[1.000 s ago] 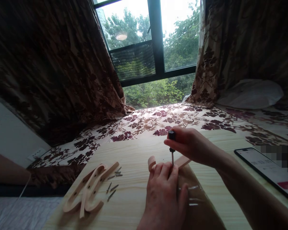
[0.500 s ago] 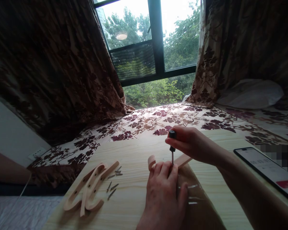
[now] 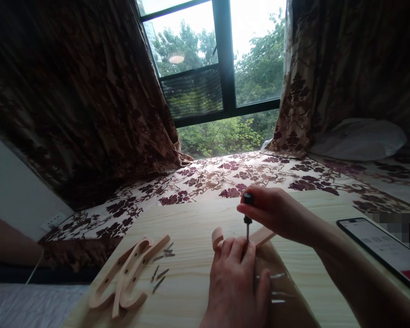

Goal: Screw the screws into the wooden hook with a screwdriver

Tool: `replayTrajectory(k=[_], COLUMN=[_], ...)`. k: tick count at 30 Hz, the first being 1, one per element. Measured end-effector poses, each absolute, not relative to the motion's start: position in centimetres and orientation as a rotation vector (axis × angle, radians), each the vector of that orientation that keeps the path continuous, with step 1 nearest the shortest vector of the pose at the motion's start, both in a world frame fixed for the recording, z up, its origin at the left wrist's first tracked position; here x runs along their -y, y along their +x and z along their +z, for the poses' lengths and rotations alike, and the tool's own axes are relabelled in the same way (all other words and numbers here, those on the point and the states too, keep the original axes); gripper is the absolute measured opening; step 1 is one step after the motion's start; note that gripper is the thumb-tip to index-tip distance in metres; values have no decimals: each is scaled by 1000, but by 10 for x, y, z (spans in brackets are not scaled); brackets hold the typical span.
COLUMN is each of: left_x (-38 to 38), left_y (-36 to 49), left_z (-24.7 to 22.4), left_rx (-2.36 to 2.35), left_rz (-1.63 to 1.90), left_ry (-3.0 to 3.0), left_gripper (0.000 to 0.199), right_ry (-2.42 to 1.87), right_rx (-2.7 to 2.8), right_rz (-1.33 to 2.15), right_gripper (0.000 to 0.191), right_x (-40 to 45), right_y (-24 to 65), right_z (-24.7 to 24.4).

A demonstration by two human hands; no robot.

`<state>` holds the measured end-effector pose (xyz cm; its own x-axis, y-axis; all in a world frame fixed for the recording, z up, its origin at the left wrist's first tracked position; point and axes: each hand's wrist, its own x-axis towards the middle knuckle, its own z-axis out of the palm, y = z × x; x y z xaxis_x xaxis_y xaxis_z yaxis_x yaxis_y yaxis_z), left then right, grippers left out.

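Note:
My right hand (image 3: 273, 206) grips the dark handle of a small screwdriver (image 3: 248, 214), which stands upright with its shaft pointing down. Its tip meets the piece beside my left fingertips; any screw there is too small to make out. My left hand (image 3: 235, 278) lies palm down, fingers close together over a pale wooden hook (image 3: 262, 236), holding it against the wooden board (image 3: 187, 264). The hook's curled end (image 3: 217, 234) shows left of my fingers, while its middle is hidden beneath them.
More wooden hooks (image 3: 123, 278) with dark holes lie on the board's left side, beside several loose screws (image 3: 162, 273). A phone (image 3: 382, 246) rests at the right. Flowered cloth (image 3: 205, 182) spreads behind the board, below a window (image 3: 227, 68) between curtains.
The whole view has tilted slightly, so everything sits a little lower. Both hands keep the same hold on the screwdriver and hook.

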<state>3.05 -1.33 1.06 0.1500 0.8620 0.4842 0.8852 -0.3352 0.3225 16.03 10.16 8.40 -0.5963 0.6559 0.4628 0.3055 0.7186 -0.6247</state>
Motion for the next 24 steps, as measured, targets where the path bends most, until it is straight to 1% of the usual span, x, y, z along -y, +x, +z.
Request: replayTrajectory(k=[2,5,7,11,15,17,21,24], left_x=[13,13,13,13,14,14,14,14], left_y=[26,23,23,26,26,27,32,36], left_z=[7,4,4,7,9,9,11,14], left_rx=[1752,1746,1759,1792,1792,1787,1808,1822], left_rz=[-935,-919,-915,-906,-888,-880,-955,-959], left_ry=[-2382,-2388,-2385,-2382,-2399,-2403,-2342,-2303], left_gripper=[39,38,39,40,41,42,39,38], right_ry=[-757,-753,-706,-700,-782,-801,-778,-717], right_rx=[2229,2249,2264,2269,2257,2265,2244,2253], right_rz=[621,585,600,576,510,461,473,537], right_gripper=[20,9,6,18,22,21,7,8], right_x=[-101,-98,-97,-97,-98,-98,-96,-97], right_y=[159,162,164,162,155,154,158,161], right_z=[84,86,87,86,83,85,89,90])
